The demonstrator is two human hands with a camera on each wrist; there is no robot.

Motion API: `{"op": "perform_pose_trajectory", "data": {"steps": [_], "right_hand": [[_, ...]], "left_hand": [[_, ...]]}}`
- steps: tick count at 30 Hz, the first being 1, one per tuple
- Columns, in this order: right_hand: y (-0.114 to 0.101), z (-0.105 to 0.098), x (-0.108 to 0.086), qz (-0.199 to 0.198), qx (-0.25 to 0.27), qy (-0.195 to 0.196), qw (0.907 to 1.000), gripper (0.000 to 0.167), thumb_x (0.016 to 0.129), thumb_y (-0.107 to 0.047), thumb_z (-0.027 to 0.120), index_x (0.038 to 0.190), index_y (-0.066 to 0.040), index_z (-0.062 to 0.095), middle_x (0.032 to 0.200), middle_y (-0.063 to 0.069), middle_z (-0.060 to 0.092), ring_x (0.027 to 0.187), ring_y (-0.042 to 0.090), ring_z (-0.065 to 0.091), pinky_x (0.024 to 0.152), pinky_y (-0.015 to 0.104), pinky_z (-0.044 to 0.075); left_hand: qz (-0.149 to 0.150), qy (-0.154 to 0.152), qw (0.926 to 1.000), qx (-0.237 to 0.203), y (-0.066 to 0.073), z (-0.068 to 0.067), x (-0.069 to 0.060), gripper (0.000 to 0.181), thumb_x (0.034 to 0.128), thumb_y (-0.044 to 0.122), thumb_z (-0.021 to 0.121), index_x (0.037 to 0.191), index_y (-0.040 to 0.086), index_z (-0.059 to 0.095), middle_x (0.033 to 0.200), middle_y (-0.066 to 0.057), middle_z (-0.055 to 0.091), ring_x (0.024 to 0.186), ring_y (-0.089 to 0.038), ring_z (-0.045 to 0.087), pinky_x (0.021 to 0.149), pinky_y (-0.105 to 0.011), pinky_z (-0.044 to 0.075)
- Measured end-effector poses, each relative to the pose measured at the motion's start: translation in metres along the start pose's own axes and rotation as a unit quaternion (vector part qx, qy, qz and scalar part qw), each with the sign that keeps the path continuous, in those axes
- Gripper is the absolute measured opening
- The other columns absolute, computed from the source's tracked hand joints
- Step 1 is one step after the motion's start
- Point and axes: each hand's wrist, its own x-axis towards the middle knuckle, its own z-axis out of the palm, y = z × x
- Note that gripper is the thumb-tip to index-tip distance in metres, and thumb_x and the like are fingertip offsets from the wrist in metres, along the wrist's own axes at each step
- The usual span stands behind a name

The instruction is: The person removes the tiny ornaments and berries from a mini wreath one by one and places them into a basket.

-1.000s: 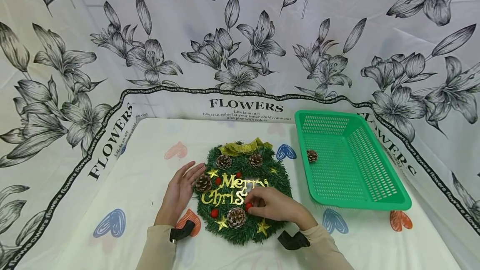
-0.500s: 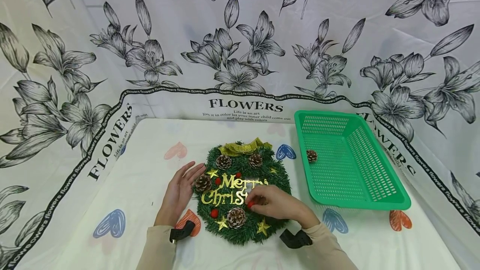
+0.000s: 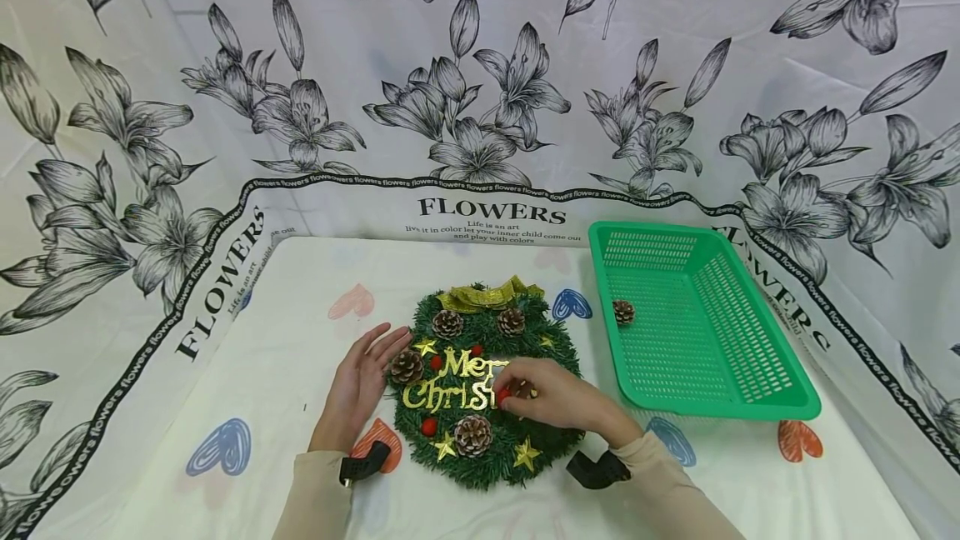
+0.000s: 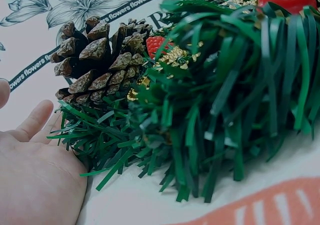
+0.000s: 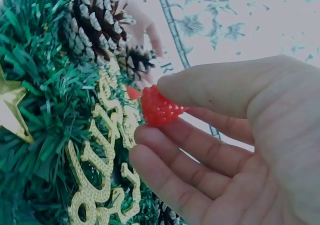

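A green tinsel wreath (image 3: 483,472) lies flat on the table, with gold "Merry Christmas" lettering (image 3: 450,395) across it. Thumb and fingertips of my right hand (image 3: 557,394) pinch a red raspberry-like berry (image 5: 159,106) over the wreath's right half, hiding the end of the lettering. At the wreath's left side, my left hand (image 3: 360,386) rests with fingers extended beside a pine cone (image 4: 100,60). More pine cones, gold stars (image 3: 526,454) and red berries (image 3: 428,427) decorate the wreath, and a gold ribbon (image 3: 483,297) crosses its top.
To the right stands a green plastic basket (image 3: 720,412), a single pine cone (image 3: 623,312) inside by its left wall. A white cloth (image 3: 270,340) printed with hearts covers the table. Behind it hangs a flower-printed curtain (image 3: 480,148).
My right hand has shifted slightly up and right over the wreath with the pinched berry, covering more of the lettering. My left hand stays put.
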Motion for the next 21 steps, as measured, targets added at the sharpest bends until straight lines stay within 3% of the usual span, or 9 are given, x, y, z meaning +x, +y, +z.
{"op": "perform_pose_trajectory", "data": {"steps": [16, 21], "right_hand": [[-0.0056, -0.0081, 0.0029, 0.011, -0.039, -0.026, 0.9988, 0.018, 0.099, -0.015, 0.068, 0.116, -0.012, 0.069, 0.106, -0.004, 0.067, 0.084, 0.002, 0.06, 0.073, 0.019, 0.053], [-0.0084, -0.0088, 0.0034, 0.013, -0.035, -0.034, 0.9987, 0.019, 0.099, -0.016, 0.067, 0.118, -0.011, 0.069, 0.109, -0.002, 0.067, 0.088, 0.003, 0.063, 0.077, 0.019, 0.055]], "left_hand": [[0.005, -0.002, 1.0, 0.003, 0.0006, 0.0009, 0.0, 0.061, 0.1129, 0.042, 0.026, 0.161, 0.006, 0.015, 0.165, -0.017, 0.033, 0.142, -0.017, 0.049, 0.129, -0.05, -0.004], [0.005, -0.001, 1.0, 0.008, 0.0008, 0.0018, -0.0001, 0.061, 0.113, 0.042, 0.025, 0.161, 0.006, 0.015, 0.164, -0.017, 0.033, 0.141, -0.015, 0.051, 0.129, -0.05, -0.005]]}}
